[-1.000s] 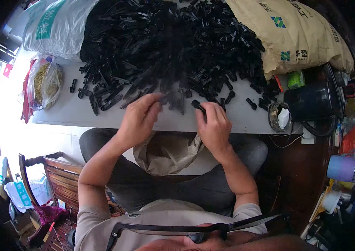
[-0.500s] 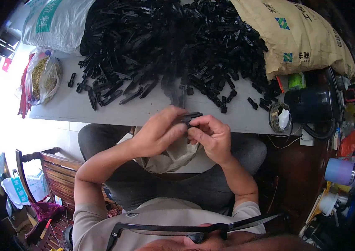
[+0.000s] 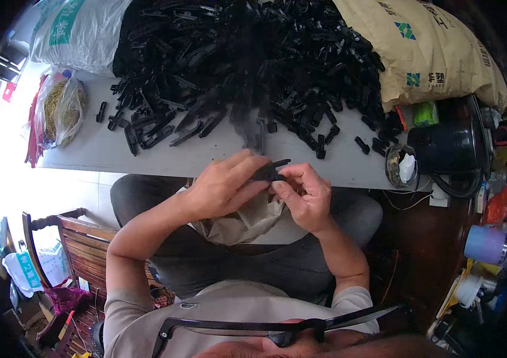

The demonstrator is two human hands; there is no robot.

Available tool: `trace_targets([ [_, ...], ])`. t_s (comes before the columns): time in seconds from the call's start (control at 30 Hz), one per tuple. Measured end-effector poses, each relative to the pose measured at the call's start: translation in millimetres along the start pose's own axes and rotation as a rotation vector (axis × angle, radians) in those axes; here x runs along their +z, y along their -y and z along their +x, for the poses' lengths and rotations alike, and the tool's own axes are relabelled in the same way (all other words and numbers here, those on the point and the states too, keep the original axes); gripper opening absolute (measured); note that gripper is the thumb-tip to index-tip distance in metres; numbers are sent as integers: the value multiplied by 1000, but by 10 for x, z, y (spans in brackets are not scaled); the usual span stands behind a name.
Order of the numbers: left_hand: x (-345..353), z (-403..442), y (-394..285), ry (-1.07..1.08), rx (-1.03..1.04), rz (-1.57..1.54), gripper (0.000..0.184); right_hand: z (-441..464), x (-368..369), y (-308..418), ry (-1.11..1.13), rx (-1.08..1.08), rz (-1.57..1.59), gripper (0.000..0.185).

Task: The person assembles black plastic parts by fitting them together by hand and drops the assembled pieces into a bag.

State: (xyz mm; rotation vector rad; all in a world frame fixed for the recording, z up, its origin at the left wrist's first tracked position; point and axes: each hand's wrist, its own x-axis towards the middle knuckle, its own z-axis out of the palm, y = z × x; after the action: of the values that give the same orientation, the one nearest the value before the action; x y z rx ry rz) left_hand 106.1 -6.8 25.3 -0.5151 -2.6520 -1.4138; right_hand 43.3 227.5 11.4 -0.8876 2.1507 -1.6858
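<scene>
Over the table's front edge, my left hand (image 3: 226, 186) grips a long black plastic part (image 3: 270, 169) between thumb and fingers. My right hand (image 3: 305, 194) pinches the right end of the black plastic, so both hands meet there; whether it is one piece or two joined pieces I cannot tell. Behind them a large heap of black plastic parts (image 3: 193, 65) covers the back of the grey table (image 3: 205, 152). Below the hands an open paper bag (image 3: 238, 224) sits at my lap, partly hidden by my left hand.
A white sack (image 3: 89, 42) stands back left, a tan sack (image 3: 420, 53) back right. On the left is a plastic bag of yellowish material (image 3: 62, 113). A glass jar (image 3: 400, 167) and a black container (image 3: 447, 146) are at the right. A wooden chair (image 3: 89, 244) stands lower left.
Both hands have come together from apart above the table edge, and black plastic is now held between them. Over the last half second they have barely shifted.
</scene>
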Motion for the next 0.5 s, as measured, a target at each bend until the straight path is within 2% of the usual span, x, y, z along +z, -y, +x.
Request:
trace_targets([
  [0.2,5,-5,43,-26,75,12,43,22,-38,45,18,-71,-105,28],
  [0.3,-30,-5,66,-16,107,-6,42,54,8,137,-73,-60,23,32],
  [0.4,-44,-21,53,1,130,0,41,140,-64,134,84,-197,-131,37],
  [0.5,-65,-34,25,27,155,7,40,105,-104,126,143,-197,-115,38],
])
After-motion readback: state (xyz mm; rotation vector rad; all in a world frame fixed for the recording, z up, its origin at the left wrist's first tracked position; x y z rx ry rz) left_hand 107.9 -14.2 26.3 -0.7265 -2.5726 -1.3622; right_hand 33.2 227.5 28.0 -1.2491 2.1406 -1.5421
